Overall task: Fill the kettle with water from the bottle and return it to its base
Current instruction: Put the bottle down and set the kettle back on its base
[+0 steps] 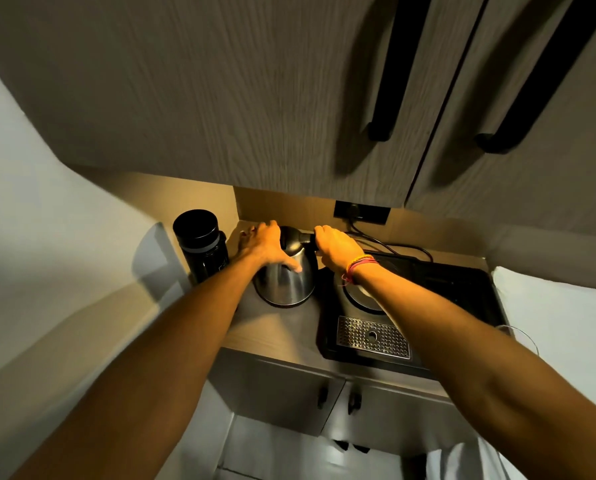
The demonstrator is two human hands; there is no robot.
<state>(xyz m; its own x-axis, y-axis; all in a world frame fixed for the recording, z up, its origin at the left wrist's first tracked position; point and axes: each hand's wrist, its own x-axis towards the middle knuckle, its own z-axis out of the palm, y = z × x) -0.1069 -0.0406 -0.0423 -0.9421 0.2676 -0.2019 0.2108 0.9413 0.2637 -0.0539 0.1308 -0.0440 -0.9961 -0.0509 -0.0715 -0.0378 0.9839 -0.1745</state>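
The steel kettle (287, 278) stands upright on the table (275, 327), off its base (358, 294), which sits just to its right on a black tray (462, 289). The base is a round disc, partly hidden under the right forearm. In front of it on the tray lies a perforated metal drip grate (373, 337).

The left hand (263, 245) lies across the top and left shoulder of the kettle, fingers spread and draped over the metal, thumb pointing down the front wall. Its grip is loose, a flat resting touch with nothing clenched. The right hand (334, 249) has its grip wrapped around the kettle's black handle (307, 239) at the upper right of the body. Coloured thread bands (358, 268) circle the right wrist.

A black bottle (203, 245) with its cap on stands upright to the left of the kettle, near the left wall, apart from both hands. Behind the kettle a dark socket plate (362, 213) is set in the back wall, and a black cord (393, 245) runs from it along the back of the table toward the tray. Wood-grain cabinets (220, 98) with long black handles hang overhead; grey cabinet doors (289, 389) close the space under the table.
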